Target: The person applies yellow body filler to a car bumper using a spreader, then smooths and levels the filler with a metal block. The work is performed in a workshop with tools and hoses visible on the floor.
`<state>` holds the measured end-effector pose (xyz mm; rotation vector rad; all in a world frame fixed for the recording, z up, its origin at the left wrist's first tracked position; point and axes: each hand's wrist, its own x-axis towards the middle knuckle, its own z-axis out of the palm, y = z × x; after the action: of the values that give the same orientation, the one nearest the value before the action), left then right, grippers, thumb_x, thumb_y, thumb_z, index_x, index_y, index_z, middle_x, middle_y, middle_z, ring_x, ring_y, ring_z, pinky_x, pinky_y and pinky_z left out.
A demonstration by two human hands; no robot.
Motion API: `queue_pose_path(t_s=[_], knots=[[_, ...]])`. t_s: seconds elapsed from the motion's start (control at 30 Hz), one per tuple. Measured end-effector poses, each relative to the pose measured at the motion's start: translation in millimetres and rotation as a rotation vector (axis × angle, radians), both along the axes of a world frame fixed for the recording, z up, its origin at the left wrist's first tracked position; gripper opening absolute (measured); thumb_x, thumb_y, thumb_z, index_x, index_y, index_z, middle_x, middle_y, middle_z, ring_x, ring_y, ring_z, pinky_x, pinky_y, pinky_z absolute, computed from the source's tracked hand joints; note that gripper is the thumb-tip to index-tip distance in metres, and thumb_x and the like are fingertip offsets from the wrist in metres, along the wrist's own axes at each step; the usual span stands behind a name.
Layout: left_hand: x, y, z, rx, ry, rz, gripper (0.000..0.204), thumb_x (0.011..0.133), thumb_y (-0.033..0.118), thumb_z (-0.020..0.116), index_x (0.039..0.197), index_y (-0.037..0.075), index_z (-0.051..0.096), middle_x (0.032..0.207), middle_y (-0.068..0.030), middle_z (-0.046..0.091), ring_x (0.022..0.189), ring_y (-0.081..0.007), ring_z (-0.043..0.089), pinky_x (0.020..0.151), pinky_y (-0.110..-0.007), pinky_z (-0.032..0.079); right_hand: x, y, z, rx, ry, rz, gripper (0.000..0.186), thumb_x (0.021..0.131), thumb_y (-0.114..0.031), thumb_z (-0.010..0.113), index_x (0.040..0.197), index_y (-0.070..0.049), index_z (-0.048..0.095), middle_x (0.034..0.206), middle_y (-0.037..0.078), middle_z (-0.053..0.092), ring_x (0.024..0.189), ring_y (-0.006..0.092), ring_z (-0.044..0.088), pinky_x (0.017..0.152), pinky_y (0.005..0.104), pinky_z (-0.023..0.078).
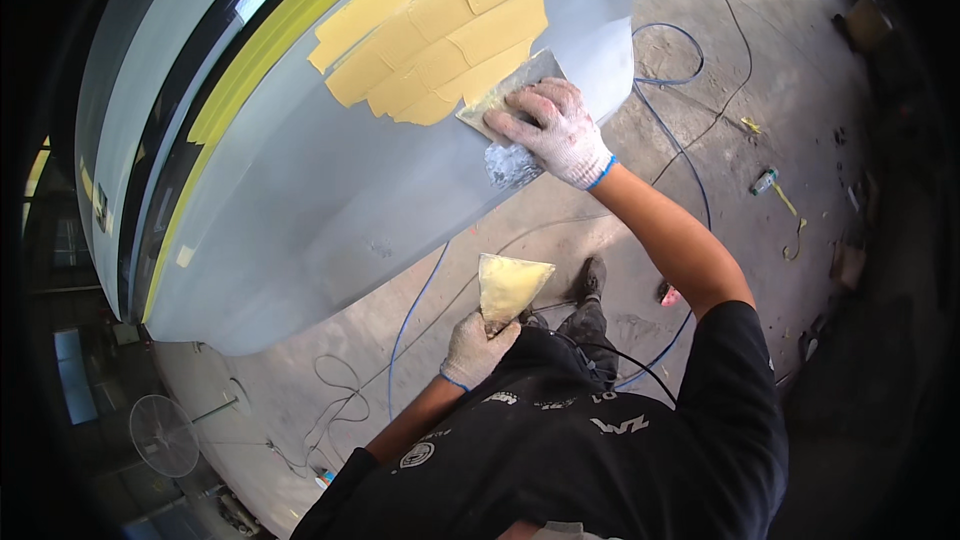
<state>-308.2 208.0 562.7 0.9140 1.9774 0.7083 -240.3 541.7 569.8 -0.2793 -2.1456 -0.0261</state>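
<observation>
At one o'clock in my head view, the gloved right hand (560, 135) holds a flat spreader (540, 67) against the grey panel (290, 210), beside yellow filler (440, 35) near twelve. At six, I see the gloved left hand (478, 350) gripping a yellow-coated spatula (511, 286). A round fan (165, 435) shows at eight.

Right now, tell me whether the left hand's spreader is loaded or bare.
Loaded: yellow putty coats most of the spreader, whose narrow end the left hand grips.
</observation>
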Motion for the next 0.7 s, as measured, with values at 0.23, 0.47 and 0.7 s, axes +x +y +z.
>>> queue_pose_path(t_s=[0.23, 0.47, 0.7], knots=[[10, 14, -2, 0.030, -0.033, -0.017, 0.030, 0.089, 0.023, 0.077, 0.109, 0.001, 0.072, 0.097, -0.0158, 0.077, 0.089, -0.0260, 0.075, 0.079, -0.038, 0.057, 13, 28, 27, -0.015, 0.114, -0.081, 0.057, 0.071, -0.007, 0.075, 0.124, -0.026, 0.071, 0.122, 0.005, 0.059, 0.114, 0.0308, 0.054, 0.098, 0.0422, 0.048], [16, 17, -14, 0.112, -0.073, 0.049, 0.032, 0.089, 0.023, 0.077, 0.112, 0.001, 0.071, 0.099, -0.0156, 0.077, 0.090, -0.0255, 0.075, 0.080, -0.038, 0.057, 21, -9, 16, -0.072, 0.066, -0.009, 0.056, 0.071, -0.011, 0.072, 0.123, -0.033, 0.071, 0.116, 0.000, 0.059, 0.111, 0.0258, 0.055, 0.100, 0.0445, 0.047], [28, 14, -12, 0.049, -0.050, 0.092, 0.031, 0.090, 0.023, 0.076, 0.111, 0.000, 0.070, 0.097, -0.0159, 0.077, 0.090, -0.0254, 0.074, 0.081, -0.038, 0.056, -24, -34, -7, -0.054, 0.080, 0.078, 0.053, 0.073, -0.017, 0.075, 0.123, -0.033, 0.073, 0.115, -0.002, 0.057, 0.110, 0.0234, 0.054, 0.093, 0.0434, 0.048]])
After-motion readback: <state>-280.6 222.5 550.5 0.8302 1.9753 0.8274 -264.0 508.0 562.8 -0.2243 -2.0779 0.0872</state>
